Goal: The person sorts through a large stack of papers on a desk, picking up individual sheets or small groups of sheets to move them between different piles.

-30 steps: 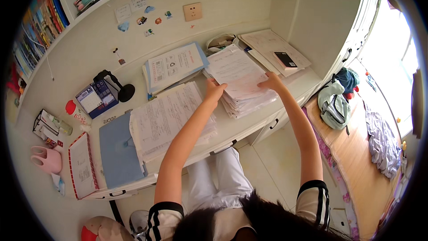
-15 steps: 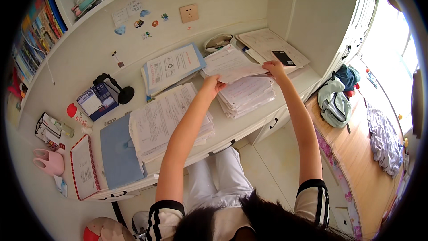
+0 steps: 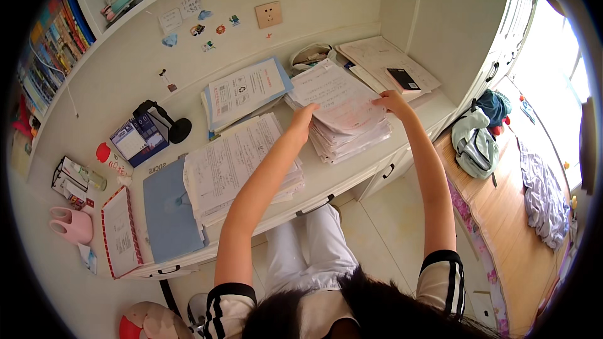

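On the desk (image 3: pixel 323 180), left hand (image 3: pixel 306 120) and right hand (image 3: pixel 392 103) grip opposite edges of top sheet (image 3: pixel 344 102) over paper stack (image 3: pixel 352 146); second stack (image 3: pixel 233 162) sits left.

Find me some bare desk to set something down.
Narrow strips: the desk's front edge, before the right paper stack; and between the black stand and left paper stack. Crowded: the back, with open pouch and large sheets.

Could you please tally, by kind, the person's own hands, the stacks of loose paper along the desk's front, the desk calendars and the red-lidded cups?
Hands, left hand and right hand: 2
Stacks, stack at the hands and stack to its left: 2
Desk calendar: 1
Red-lidded cup: 1
Total: 6
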